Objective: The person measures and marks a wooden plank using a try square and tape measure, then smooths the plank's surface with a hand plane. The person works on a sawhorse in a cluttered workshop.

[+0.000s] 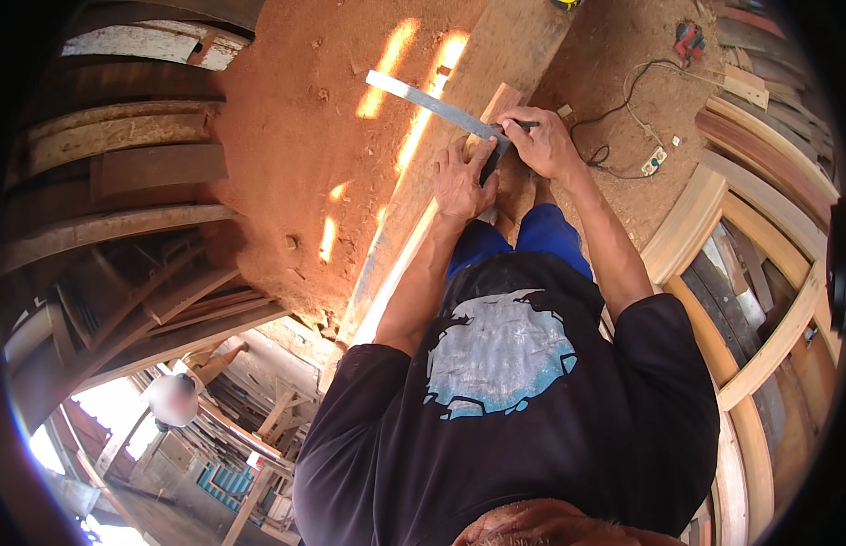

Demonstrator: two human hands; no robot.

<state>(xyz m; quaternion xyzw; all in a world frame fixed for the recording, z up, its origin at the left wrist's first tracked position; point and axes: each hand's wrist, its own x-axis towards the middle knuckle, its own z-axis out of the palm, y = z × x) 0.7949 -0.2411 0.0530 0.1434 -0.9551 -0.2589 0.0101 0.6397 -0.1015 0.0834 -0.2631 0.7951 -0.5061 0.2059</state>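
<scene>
A try square (pixel 432 105) with a long metal blade and a dark stock lies across a narrow piece of wood (pixel 505 98). My left hand (pixel 461 185) is closed around the stock end of the square, its fingers pressing it to the wood. In my right hand (pixel 546 146) is a thin dark pencil-like marking tool (pixel 528 124), pinched between thumb and fingers beside the blade's stock end. The tool's tip is too small to make out. Both hands are close together over a long thick plank (pixel 491 68).
Reddish sawdust (pixel 295 118) covers the ground left of the plank. On the right lie a power strip (pixel 655 161), a dark cord (pixel 628 91) and a red power tool (pixel 688 42). Wooden frames (pixel 769 364) stand at right; stacked boards (pixel 159 173) at left. Another person (pixel 172 399) is lower left.
</scene>
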